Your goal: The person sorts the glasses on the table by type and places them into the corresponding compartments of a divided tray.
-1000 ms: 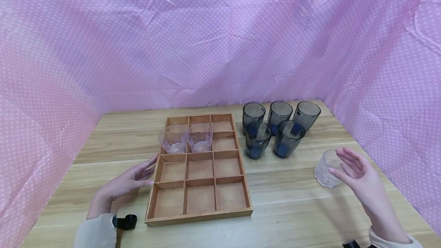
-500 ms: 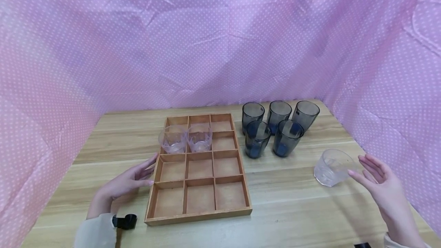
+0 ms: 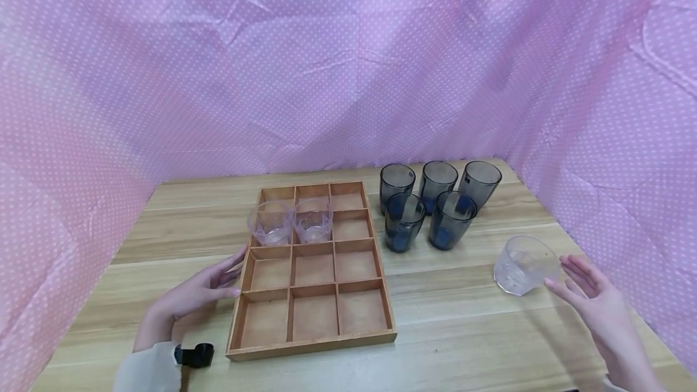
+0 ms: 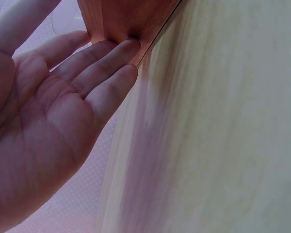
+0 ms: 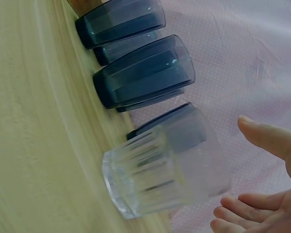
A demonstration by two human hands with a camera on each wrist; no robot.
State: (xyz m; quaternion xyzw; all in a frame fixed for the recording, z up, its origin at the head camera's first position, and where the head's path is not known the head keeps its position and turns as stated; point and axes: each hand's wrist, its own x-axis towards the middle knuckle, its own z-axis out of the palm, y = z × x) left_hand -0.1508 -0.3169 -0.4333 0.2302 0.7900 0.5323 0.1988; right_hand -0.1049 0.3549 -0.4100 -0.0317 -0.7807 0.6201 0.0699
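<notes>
My left hand (image 3: 198,292) lies along the left side of a wooden compartment tray (image 3: 313,345), its relaxed fingertips touching the outer wall, as the left wrist view also shows. Two clear glasses, one (image 3: 270,225) at the left and one (image 3: 313,222) in the middle column, stand in the tray's second row from the back. On the right of the table a third clear glass (image 3: 524,266) stands upright. My right hand (image 3: 593,301) is just right of it with thumb and fingers spread; in the right wrist view a gap shows between the fingers and the glass (image 5: 160,170).
Several dark blue-grey tumblers, among them a front one (image 3: 453,219), stand grouped behind and right of the tray. A pink dotted cloth (image 3: 348,77) hangs around the back and sides of the wooden table (image 3: 446,331).
My right hand has drawn back to the right from in front of the third clear glass, then come slightly nearer its rim. The left hand keeps its place on the tray.
</notes>
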